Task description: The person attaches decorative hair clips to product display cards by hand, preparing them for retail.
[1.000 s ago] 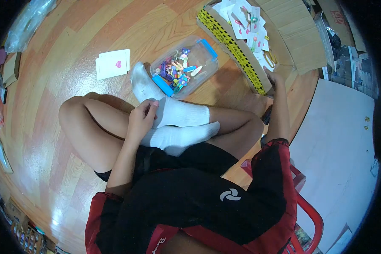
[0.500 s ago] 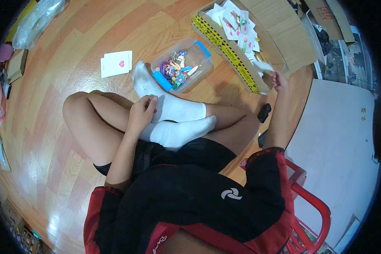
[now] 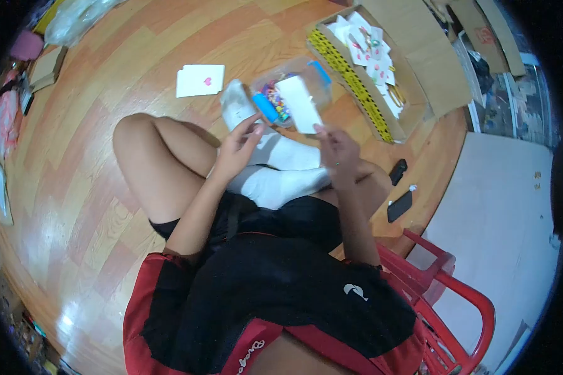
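Observation:
My right hand [image 3: 340, 152] pinches the lower edge of a white card [image 3: 299, 103], held up above my feet. Behind that card, and partly covered by it, is a clear plastic box [image 3: 319, 92] with blue clips, holding small colourful pieces [image 3: 271, 100]. My left hand [image 3: 240, 147] is empty with its fingers apart, over the white sock [image 3: 275, 149] on my foot. A small stack of white cards [image 3: 200, 81], the top one bearing a pink heart, lies on the floor beyond my feet.
A cardboard box [image 3: 350, 80] with yellow-and-black tape holds many loose cards [image 3: 372, 53] at the upper right. A dark phone-like object [image 3: 400, 207] and a small black item [image 3: 398, 172] lie by my right knee. A red plastic chair [image 3: 463, 294] stands at my right.
My right hand has come left from the cardboard box, bringing the white card over beside the plastic box. The left hand's fingers have spread apart. The whole view has shifted slightly.

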`<state>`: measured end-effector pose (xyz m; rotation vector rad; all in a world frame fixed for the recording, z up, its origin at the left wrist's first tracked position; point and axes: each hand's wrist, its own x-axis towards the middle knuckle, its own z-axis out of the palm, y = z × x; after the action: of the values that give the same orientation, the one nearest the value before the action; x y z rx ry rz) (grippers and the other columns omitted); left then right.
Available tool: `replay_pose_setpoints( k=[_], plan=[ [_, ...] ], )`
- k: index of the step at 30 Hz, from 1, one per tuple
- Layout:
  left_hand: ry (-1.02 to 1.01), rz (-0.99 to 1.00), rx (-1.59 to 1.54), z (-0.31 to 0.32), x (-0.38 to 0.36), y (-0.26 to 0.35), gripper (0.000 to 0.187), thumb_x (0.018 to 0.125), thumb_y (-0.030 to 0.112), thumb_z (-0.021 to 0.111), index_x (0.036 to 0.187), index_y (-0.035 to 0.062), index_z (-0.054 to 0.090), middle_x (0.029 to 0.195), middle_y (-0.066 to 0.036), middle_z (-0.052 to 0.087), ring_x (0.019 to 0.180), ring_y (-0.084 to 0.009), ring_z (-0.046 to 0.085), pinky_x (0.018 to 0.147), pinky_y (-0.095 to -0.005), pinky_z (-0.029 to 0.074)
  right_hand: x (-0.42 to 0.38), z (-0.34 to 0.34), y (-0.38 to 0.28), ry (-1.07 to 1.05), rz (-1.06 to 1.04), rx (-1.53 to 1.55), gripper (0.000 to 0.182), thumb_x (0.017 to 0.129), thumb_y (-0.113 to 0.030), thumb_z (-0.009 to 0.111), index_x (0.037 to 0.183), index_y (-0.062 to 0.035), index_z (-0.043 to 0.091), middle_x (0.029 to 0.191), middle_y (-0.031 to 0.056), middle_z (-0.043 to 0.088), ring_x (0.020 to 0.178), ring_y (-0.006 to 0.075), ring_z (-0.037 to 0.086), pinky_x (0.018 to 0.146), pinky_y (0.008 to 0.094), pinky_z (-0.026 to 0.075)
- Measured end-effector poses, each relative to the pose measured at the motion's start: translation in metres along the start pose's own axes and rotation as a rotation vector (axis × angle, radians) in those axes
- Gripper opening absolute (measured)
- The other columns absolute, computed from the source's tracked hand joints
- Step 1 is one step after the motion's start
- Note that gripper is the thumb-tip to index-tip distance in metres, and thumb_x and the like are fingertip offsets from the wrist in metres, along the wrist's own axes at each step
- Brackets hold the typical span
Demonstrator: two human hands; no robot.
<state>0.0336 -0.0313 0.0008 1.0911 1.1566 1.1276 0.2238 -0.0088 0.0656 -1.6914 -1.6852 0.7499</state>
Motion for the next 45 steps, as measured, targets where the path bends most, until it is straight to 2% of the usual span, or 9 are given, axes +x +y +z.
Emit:
replay_pose_setpoints(
  k=[6, 14, 18, 21, 26, 29, 31, 38, 45],
  plan=[
    [0.044, -0.198, -0.807, -0.018, -0.012, 0.011, 0.042, 0.085, 0.029, 0.04, 0.118, 0.0044, 0.032, 0.113, -0.01, 0.043, 0.102, -0.0198, 0.044, 0.082, -0.0344, 0.038, -0.021, 0.06, -0.035, -0.063, -0.719, -0.256, 0.028, 0.064, -0.009, 0.063, 0.092, -0.0093, 0.057, 0.096, 0.0042, 0.053, 0.092, 0.0194, 0.052, 0.074, 0.0296, 0.042],
    [0.296, -0.131, -0.812, -0.022, -0.006, 0.024, 0.031, 0.081, 0.015, 0.05, 0.108, 0.0016, 0.042, 0.098, -0.006, 0.051, 0.089, -0.0137, 0.049, 0.075, -0.0277, 0.042, -0.028, 0.068, -0.059, -0.188, -0.817, -0.2, 0.036, 0.063, -0.01, 0.065, 0.097, -0.0087, 0.054, 0.108, 0.0058, 0.047, 0.107, 0.0247, 0.041, 0.088, 0.0384, 0.03],
    [0.236, -0.133, -0.728, -0.022, -0.006, 0.025, 0.034, 0.077, 0.009, 0.055, 0.107, -0.0002, 0.042, 0.098, -0.007, 0.051, 0.089, -0.0144, 0.05, 0.077, -0.0271, 0.041, -0.015, 0.065, -0.058, -0.014, -0.571, -0.088, 0.036, 0.069, -0.016, 0.063, 0.101, -0.0019, 0.052, 0.105, 0.014, 0.049, 0.102, 0.024, 0.045, 0.084, 0.0336, 0.034],
    [0.19, -0.109, -0.626, -0.023, -0.006, 0.022, 0.036, 0.075, 0.009, 0.057, 0.106, -0.0012, 0.042, 0.097, -0.007, 0.052, 0.088, -0.0136, 0.051, 0.075, -0.0266, 0.042, 0.0, 0.062, -0.038, -0.238, 0.038, 0.422, 0.035, 0.078, -0.019, 0.054, 0.103, 0.0053, 0.049, 0.097, 0.0136, 0.054, 0.082, 0.0145, 0.054, 0.071, 0.0235, 0.042],
    [0.45, -0.207, -0.351, -0.036, 0.002, 0.008, 0.031, 0.073, 0.004, 0.058, 0.1, -0.0047, 0.045, 0.087, -0.008, 0.055, 0.075, -0.0145, 0.055, 0.065, -0.0255, 0.045, 0.006, 0.05, -0.019, -0.178, 0.123, 0.436, 0.033, 0.079, -0.019, 0.053, 0.1, 0.0063, 0.05, 0.087, 0.0111, 0.057, 0.078, 0.0134, 0.055, 0.071, 0.0214, 0.041],
    [0.604, -0.068, -0.555, -0.042, 0.009, -0.01, 0.031, 0.072, 0.003, 0.058, 0.099, -0.0067, 0.045, 0.085, -0.009, 0.057, 0.075, -0.0149, 0.055, 0.065, -0.025, 0.044, 0.01, 0.038, -0.001, -0.1, 0.155, 0.41, 0.031, 0.079, -0.018, 0.052, 0.097, 0.0067, 0.052, 0.084, 0.0098, 0.057, 0.078, 0.0119, 0.054, 0.069, 0.0202, 0.041],
    [0.783, 0.109, -0.162, -0.039, 0.013, -0.001, 0.022, 0.073, 0.003, 0.056, 0.092, -0.0038, 0.048, 0.081, -0.008, 0.056, 0.073, -0.0125, 0.054, 0.062, -0.025, 0.044, 0.009, 0.035, 0.012, -0.061, 0.208, 0.417, 0.029, 0.079, -0.018, 0.052, 0.095, 0.0068, 0.052, 0.084, 0.0093, 0.057, 0.078, 0.0113, 0.054, 0.069, 0.0199, 0.041],
    [0.371, -0.025, 0.278, -0.083, 0.043, 0.061, 0.035, 0.067, 0.003, 0.059, 0.097, -0.0052, 0.042, 0.074, -0.015, 0.057, 0.064, -0.0193, 0.059, 0.056, -0.0284, 0.046, -0.008, 0.026, 0.047, 0.03, 0.248, 0.428, 0.025, 0.08, -0.018, 0.052, 0.087, 0.0067, 0.053, 0.077, 0.007, 0.057, 0.07, 0.0101, 0.052, 0.066, 0.0201, 0.04],
    [0.588, 0.044, 0.665, -0.102, 0.098, 0.027, 0.051, 0.064, 0.001, 0.06, 0.109, -0.0048, 0.035, 0.092, -0.022, 0.053, 0.085, -0.0291, 0.055, 0.07, -0.0347, 0.044, 0.015, 0.025, 0.046, 0.095, 0.247, 0.46, 0.024, 0.08, -0.017, 0.053, 0.088, 0.0059, 0.054, 0.076, 0.0065, 0.057, 0.07, 0.0096, 0.052, 0.062, 0.0212, 0.041]
  ],
)
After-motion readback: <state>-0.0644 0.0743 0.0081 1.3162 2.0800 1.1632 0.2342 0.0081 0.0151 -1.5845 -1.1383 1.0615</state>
